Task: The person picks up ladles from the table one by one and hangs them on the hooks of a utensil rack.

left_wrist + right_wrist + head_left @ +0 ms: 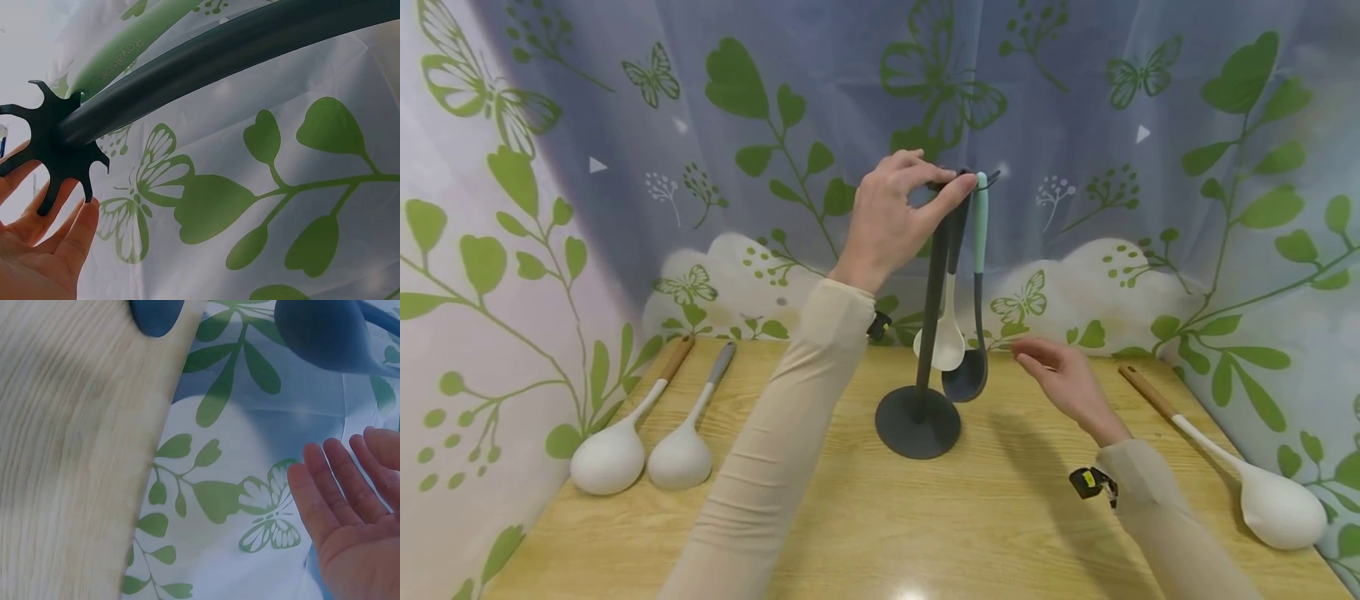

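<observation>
A dark utensil stand with a round base stands mid-table. My left hand holds its hooked top between thumb and fingers, the fingertips at the hook arms in the left wrist view. From the hooks hangs a dark ladle with a mint green handle. Beside it hangs a white ladle with a black handle, partly behind the pole. My right hand is held in the air right of the hanging ladles, its fingers extended and nothing in them. The right wrist view shows a dark ladle bowl beyond those fingers.
On the wooden table, a white ladle with a brown handle and one with a grey handle lie at the left. Another white ladle with a wooden handle lies at the right edge. A patterned curtain surrounds the table.
</observation>
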The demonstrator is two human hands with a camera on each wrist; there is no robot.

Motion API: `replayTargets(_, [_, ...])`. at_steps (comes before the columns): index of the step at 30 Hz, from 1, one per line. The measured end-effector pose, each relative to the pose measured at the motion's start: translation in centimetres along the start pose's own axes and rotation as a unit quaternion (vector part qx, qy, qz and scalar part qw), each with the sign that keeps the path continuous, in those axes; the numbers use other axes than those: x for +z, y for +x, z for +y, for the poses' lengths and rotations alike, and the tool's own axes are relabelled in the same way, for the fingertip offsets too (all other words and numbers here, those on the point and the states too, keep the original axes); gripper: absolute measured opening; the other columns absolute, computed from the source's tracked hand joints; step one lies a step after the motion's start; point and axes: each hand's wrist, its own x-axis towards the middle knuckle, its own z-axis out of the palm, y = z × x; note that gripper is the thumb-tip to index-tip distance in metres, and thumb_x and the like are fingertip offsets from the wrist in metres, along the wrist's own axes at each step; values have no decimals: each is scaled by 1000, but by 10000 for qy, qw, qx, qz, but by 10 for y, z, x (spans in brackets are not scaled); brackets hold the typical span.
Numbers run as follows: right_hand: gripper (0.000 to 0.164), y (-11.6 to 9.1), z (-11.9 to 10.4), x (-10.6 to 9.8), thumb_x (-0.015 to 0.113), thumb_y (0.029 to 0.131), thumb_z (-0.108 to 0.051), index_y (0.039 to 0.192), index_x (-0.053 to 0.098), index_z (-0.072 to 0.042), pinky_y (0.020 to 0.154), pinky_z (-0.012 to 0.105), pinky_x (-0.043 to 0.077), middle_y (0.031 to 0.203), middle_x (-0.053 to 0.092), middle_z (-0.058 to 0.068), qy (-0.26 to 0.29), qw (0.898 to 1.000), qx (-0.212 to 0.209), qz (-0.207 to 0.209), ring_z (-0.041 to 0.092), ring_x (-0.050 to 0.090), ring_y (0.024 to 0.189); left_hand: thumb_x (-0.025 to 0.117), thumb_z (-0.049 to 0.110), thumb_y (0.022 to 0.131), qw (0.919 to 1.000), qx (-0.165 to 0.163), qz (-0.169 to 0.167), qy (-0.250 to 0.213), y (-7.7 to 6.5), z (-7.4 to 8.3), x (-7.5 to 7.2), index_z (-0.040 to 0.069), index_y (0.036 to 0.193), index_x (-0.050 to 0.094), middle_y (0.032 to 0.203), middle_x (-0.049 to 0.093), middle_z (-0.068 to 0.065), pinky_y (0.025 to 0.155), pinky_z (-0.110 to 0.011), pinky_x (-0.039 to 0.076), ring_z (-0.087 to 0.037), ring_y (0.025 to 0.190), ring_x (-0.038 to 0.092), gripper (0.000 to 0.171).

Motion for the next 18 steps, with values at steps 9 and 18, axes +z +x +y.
replayTargets(9, [37, -5, 10, -8, 50, 99, -27, 127, 58, -4, 90, 59, 46, 125, 59, 22, -217, 9995, 173, -139, 36, 53, 113, 60, 50, 88, 10000, -42, -41, 34, 2, 0, -1, 18, 104, 74, 113, 65, -1, 105, -34, 35, -7, 126, 39, 38])
replayTargets(18, [35, -15, 29, -20, 48, 100, -21, 126, 57, 2, 86, 60, 47, 123, 58, 28, -789, 9964, 288, -152, 42, 54, 109, 61, 50, 88, 9999, -99, -33, -35, 0, 0, 0, 18, 104, 74, 113, 65, 0, 105, -34, 35, -6, 125, 40, 38])
